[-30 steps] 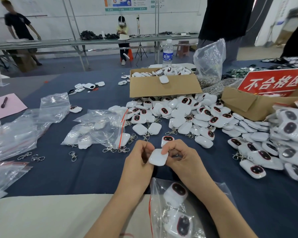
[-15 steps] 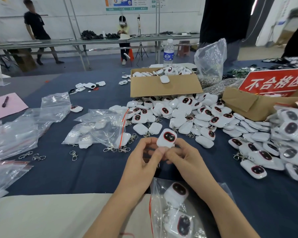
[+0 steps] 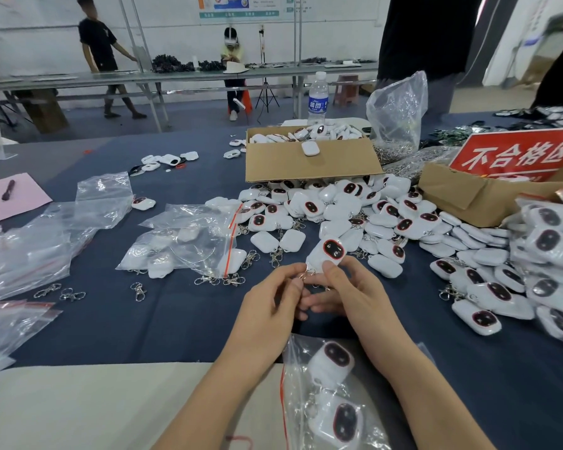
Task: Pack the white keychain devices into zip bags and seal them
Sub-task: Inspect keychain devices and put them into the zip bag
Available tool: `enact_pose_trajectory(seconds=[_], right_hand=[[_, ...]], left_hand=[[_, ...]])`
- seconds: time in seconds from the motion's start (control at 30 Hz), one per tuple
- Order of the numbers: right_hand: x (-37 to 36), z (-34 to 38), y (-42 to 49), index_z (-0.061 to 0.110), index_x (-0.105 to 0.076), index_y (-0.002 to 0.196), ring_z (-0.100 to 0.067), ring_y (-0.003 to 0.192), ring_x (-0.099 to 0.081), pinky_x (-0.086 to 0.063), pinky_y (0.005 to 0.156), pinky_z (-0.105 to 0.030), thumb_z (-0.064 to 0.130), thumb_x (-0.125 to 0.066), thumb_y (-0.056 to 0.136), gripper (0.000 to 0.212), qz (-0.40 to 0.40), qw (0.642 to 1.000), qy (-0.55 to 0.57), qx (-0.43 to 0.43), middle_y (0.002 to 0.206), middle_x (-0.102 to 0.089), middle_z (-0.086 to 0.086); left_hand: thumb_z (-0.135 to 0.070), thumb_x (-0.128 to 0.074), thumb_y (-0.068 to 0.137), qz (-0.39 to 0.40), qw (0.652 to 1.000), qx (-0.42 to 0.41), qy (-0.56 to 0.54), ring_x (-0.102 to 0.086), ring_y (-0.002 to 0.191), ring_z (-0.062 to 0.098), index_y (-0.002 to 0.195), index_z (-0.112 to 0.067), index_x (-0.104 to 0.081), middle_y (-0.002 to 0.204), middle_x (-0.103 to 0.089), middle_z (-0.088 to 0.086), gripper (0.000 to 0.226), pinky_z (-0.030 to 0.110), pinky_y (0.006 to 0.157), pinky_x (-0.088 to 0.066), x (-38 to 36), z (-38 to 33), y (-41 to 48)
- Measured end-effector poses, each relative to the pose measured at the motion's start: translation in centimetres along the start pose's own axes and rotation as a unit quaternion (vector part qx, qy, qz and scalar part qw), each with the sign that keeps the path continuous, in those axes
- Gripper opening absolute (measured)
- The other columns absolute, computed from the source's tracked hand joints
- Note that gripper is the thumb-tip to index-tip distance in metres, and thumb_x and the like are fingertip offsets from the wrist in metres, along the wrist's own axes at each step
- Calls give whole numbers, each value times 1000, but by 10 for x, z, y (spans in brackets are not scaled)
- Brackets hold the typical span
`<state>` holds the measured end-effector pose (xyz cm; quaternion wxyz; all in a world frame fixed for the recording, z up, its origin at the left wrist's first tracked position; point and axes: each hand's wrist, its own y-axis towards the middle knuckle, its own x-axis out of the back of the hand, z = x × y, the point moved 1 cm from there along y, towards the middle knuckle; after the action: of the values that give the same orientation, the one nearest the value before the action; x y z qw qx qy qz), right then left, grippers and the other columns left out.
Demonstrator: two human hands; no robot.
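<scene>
Right hand [image 3: 355,295] grip is clamped on a white keychain device [image 3: 327,253], dark face up. Left hand [image 3: 270,306] grip pinches its clasp [image 3: 307,274]. A filled zip bag [image 3: 297,360] lies at six o'clock.

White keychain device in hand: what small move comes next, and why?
Probably lower the white keychain device into the clear plastic zip bag between the forearms: the right hand grips it, the left hand pinches its metal clip, and that bag holds two others.
</scene>
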<state>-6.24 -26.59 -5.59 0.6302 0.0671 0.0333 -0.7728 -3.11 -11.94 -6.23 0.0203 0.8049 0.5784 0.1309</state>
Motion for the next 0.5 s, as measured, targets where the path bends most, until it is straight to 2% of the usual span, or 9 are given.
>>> enact_pose_trajectory(seconds=[0.17, 0.33, 0.4, 0.5], right_hand=[[-1, 0, 0, 17, -61, 111, -25, 76, -76, -60, 66, -26, 32, -54, 104, 18, -4, 1000, -3, -3, 98, -79, -4], [-1, 2, -1, 26, -70, 108, -19, 73, -74, -60, 69, -25, 26, -60, 102, 12, 2, 999, -21, 24, 96, -78, -4], [-3, 2, -1, 31, -74, 102, -19, 76, -74, -60, 70, -24, 22, -61, 101, 16, 9, 998, -41, 43, 91, -78, -4], [-5, 4, -2, 35, -76, 98, -17, 80, -75, -60, 71, -24, 20, -61, 100, 21, 25, 996, -69, 53, 89, -78, -2]], left_hand=[[-12, -47, 107, -2, 1000, 2, -6, -66, 70, 15, 121, -22, -66, 81, -71, -3, 27, 38, 79, -59, 0, 2, 0], [-20, -56, 104, 19, 999, -6, -31, -67, 79, 8, 118, -33, -67, 87, -71, -3, 22, 24, 74, -56, -1, -2, -2], [-25, -57, 103, 27, 999, -16, -34, -66, 80, 10, 114, -33, -69, 89, -72, 1, 18, 23, 71, -56, 1, -5, -1], [-25, -56, 104, -5, 999, -5, -46, -67, 77, 14, 107, -27, -71, 89, -73, 7, 15, 27, 70, -57, 4, -5, 1]])
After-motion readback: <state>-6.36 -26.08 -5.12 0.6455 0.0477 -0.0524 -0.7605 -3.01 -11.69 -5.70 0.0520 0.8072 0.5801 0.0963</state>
